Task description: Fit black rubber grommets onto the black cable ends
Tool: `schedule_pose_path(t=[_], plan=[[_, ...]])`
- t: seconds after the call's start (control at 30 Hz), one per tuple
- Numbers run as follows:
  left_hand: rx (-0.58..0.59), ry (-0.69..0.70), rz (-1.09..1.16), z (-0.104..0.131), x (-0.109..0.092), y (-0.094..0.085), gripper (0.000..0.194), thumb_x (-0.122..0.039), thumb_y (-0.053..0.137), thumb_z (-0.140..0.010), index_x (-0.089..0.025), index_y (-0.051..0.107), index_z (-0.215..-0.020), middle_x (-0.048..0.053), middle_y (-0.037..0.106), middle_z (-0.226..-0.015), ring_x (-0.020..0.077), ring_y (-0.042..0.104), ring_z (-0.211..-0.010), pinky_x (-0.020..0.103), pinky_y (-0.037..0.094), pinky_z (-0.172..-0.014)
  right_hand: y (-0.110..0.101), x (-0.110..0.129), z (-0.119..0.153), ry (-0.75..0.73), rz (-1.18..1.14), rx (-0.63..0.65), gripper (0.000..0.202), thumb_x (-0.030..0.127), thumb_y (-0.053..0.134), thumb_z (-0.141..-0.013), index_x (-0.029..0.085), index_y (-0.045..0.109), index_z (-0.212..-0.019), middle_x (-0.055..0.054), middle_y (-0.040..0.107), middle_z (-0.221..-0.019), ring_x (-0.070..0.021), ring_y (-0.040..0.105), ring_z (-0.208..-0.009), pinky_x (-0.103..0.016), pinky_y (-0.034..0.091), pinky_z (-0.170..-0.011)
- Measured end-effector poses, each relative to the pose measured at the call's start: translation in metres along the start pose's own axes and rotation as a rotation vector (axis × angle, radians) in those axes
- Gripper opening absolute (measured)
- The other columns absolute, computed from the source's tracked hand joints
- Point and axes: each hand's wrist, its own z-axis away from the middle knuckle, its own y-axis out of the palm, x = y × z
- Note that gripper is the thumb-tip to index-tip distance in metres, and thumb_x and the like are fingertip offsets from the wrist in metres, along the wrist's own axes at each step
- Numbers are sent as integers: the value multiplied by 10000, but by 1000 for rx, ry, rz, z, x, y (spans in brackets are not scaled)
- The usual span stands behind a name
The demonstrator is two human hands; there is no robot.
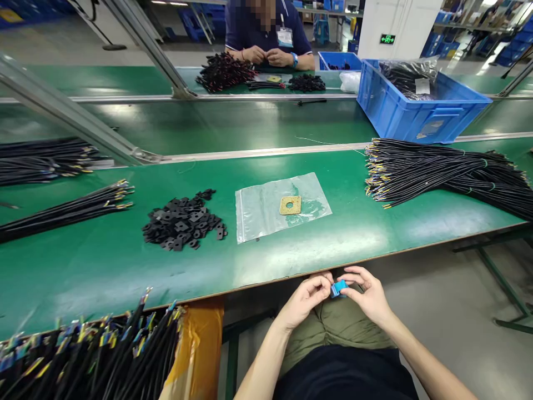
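Just in front of the bench edge and above my lap, a small blue piece (339,288) is between my two hands; its exact kind is too small to make out. My left hand (307,300) pinches it at its left side, the fingertips closed together. From the right, the thumb and bent fingers of my right hand (370,295) close on the same piece. Beyond them on the green bench lies a clear zip bag (258,211) with a yellow square sponge (290,205) with a hole on top. Left of the bag is a pile of small black flat parts (181,221).
Black cable bundles with stripped coloured ends (437,172) lie at right, more cables (70,208) at left. A box (204,344) of upright cables stands front left. Behind are a blue crate (425,114), a slanted metal post (141,44) and a co-worker (268,33) at the opposite bench.
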Motion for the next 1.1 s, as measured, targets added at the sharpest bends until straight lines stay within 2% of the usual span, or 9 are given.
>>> schedule_pose_path(t=[0.17,0.33,0.5,0.63,0.73,0.87,1.0,1.1], plan=[[-91,1,-179,-1,-10,9,250,-392,704,-789,-174,654,-901,71,642,-992,172,565,-850,317,477,-822,-1,-3,1,-12,36,33,388,323,728,-786,233,607,-1144,-51,748,-1014,-236,696,-994,-418,529,-958],[-170,54,-374,-1,-8,15,256,-336,761,-734,-197,667,-927,34,670,-878,161,558,-771,291,474,-727,2,-6,2,-5,3,-22,370,300,731,-784,234,617,-1129,-47,750,-1013,-235,698,-992,-416,523,-969],[-172,135,-449,2,-6,18,142,-300,689,-810,-213,639,-912,47,674,-993,183,592,-891,299,478,-783,1,-7,3,20,28,-22,390,318,732,-789,224,616,-1150,-64,748,-1022,-250,693,-1003,-451,510,-988],[-183,93,-512,3,-8,17,98,-265,665,-818,-212,621,-887,18,648,-887,149,547,-761,274,458,-720,0,-5,2,5,50,17,397,337,742,-779,225,631,-1143,-69,746,-1029,-259,696,-1002,-460,523,-978],[-147,51,-474,3,-10,15,103,-277,652,-819,-199,611,-872,5,619,-815,127,512,-671,255,447,-657,0,-5,2,0,71,33,392,334,739,-782,233,635,-1146,-64,746,-1034,-260,694,-1013,-460,526,-978],[-85,60,-405,5,-14,11,62,-183,607,-788,-193,565,-832,16,616,-874,121,540,-694,250,472,-677,4,-6,2,-19,95,52,373,307,733,-787,238,635,-1140,-51,747,-1029,-250,699,-1000,-439,537,-966],[-81,66,-597,7,-16,8,134,-104,563,-718,-204,526,-799,12,577,-859,141,551,-726,267,478,-689,9,-10,3,-120,142,88,356,264,706,-815,254,635,-1164,-40,729,-1084,-232,697,-1009,-401,547,-956],[-80,84,-800,8,-14,9,146,-124,521,-774,-213,556,-884,18,570,-850,155,562,-706,283,483,-664,11,-14,3,-203,227,63,344,241,679,-840,259,638,-1182,-46,721,-1105,-230,689,-1025,-409,539,-970]])
